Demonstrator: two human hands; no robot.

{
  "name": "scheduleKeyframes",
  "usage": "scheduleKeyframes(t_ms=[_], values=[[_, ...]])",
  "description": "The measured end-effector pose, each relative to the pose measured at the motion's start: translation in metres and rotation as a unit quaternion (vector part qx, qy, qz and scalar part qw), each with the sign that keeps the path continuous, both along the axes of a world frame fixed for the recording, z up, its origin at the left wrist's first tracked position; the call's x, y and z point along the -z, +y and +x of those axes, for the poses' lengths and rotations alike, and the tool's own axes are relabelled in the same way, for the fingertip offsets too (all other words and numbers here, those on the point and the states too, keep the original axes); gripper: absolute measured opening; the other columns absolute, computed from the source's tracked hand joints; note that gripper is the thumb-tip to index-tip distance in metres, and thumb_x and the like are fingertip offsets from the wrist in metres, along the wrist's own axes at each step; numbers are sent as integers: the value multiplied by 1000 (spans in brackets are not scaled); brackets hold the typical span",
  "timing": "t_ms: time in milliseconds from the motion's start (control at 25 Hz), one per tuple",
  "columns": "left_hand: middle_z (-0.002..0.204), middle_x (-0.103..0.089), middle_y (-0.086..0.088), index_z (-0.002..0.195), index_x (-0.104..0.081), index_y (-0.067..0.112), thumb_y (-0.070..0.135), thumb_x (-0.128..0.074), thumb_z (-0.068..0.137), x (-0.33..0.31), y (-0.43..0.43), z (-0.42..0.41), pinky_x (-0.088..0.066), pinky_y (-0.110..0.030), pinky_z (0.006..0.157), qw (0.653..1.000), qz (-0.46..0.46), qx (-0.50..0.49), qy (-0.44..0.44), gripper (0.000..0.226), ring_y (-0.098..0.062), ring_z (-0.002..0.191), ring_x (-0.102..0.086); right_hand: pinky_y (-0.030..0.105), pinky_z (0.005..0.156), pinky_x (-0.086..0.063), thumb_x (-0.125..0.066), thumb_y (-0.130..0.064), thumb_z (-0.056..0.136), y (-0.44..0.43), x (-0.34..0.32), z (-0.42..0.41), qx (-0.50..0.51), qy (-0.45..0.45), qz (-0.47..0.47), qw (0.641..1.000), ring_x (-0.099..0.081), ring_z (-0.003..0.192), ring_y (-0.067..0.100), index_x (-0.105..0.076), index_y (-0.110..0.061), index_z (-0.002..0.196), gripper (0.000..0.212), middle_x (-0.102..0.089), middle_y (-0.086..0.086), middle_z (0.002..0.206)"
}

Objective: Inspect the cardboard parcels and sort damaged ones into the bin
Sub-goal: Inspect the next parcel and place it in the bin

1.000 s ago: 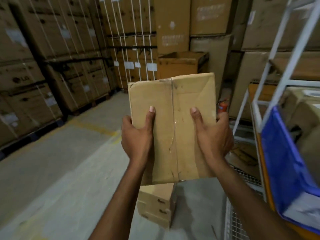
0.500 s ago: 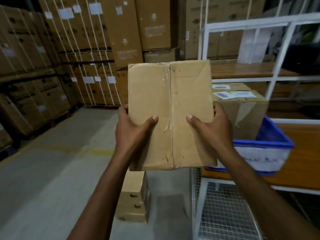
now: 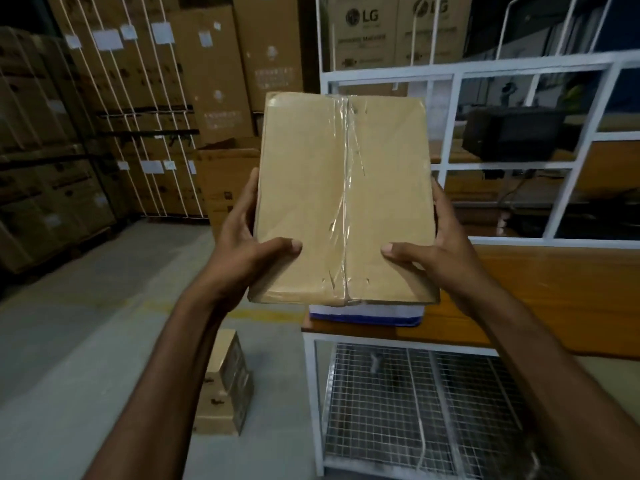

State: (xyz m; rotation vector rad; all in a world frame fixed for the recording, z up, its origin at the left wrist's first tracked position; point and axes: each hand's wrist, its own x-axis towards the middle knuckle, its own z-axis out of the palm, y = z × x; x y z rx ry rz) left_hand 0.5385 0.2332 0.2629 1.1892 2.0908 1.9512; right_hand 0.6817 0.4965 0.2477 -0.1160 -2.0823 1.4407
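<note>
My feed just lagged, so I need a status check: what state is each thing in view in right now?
Parcel: held up, taped shut, tape wrinkled.
Left hand: grip on the parcel's left edge, thumb on its face.
Right hand: grip on the right edge, thumb on its face.
Bin: on the shelf, mostly hidden behind the parcel.
Small box: closed, standing on the floor.

White rack (image 3: 388, 77) stands beside stacked LG cartons (image 3: 367, 32).
</note>
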Motion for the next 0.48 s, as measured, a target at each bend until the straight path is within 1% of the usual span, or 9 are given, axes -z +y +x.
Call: scheduleKeyframes(t_ms=[40, 120, 200, 240, 320, 360, 400, 480], values=[[159, -44, 13, 165, -20, 46, 23, -92, 64, 0, 13, 13, -49, -47, 114, 1000, 3, -1, -1, 126, -9, 137, -54, 42, 106, -48, -89, -18, 77, 11, 1, 11, 7, 3, -1, 1000, -51, 129, 8, -15, -43, 161, 114, -47, -11, 148], [158, -43, 14, 165, -18, 44, 20, -90, 65, -2, 32, 33, -49, -45, 114, 1000, 7, -4, -4, 126, -7, 135, -54, 39, 106, -45, -88, -16, 79, 28, 0, 30, 11, 4, 2, 1000, -49, 128, 8, -9, -43, 161, 117, -41, -10, 153], [161, -39, 13, 165, -16, 45, 25, -91, 61, -5, 48, 47, -49, -47, 115, 1000, 4, -1, -6, 130, -9, 137, -52, 39, 108, -42, -87, -16, 80, 42, -1, 46, 15, 9, 19, 1000, -44, 136, 13, -3, -44, 160, 119, -31, -9, 160], [163, -36, 12, 165, -14, 48, 29, -91, 61, -6, 55, 51, -49, -47, 115, 1000, -2, 4, -3, 131, -10, 139, -51, 38, 111, -39, -87, -17, 81, 47, 0, 52, 17, 12, 36, 999, -39, 141, 13, -4, -43, 160, 117, -26, -11, 163], [166, -28, 16, 163, -5, 54, 30, -91, 64, -7, 64, 57, -49, -45, 114, 999, -28, 27, 14, 134, -9, 139, -51, 33, 112, -35, -85, -20, 83, 53, 1, 62, 23, 17, 78, 997, -31, 145, 6, -16, -42, 161, 107, -22, -17, 165], [166, -25, 21, 162, 0, 57, 27, -92, 65, -8, 68, 58, -49, -43, 114, 997, -49, 49, 21, 137, -5, 138, -51, 30, 109, -35, -84, -20, 84, 56, 1, 67, 31, 16, 83, 996, -31, 143, 4, -22, -43, 161, 101, -25, -18, 163], [165, -22, 25, 160, 5, 59, 26, -94, 66, -11, 71, 60, -49, -39, 114, 994, -71, 79, 23, 141, 0, 137, -51, 28, 105, -37, -84, -19, 84, 59, 1, 72, 39, 12, 68, 997, -34, 140, 4, -28, -45, 159, 97, -28, -18, 162], [165, -17, 29, 158, 12, 61, 30, -97, 62, -20, 74, 64, -48, -33, 114, 986, -113, 122, 33, 149, 7, 137, -48, 31, 104, -41, -84, -16, 83, 65, -3, 83, 54, 4, 39, 998, -39, 135, 7, -35, -47, 157, 94, -34, -15, 158]])
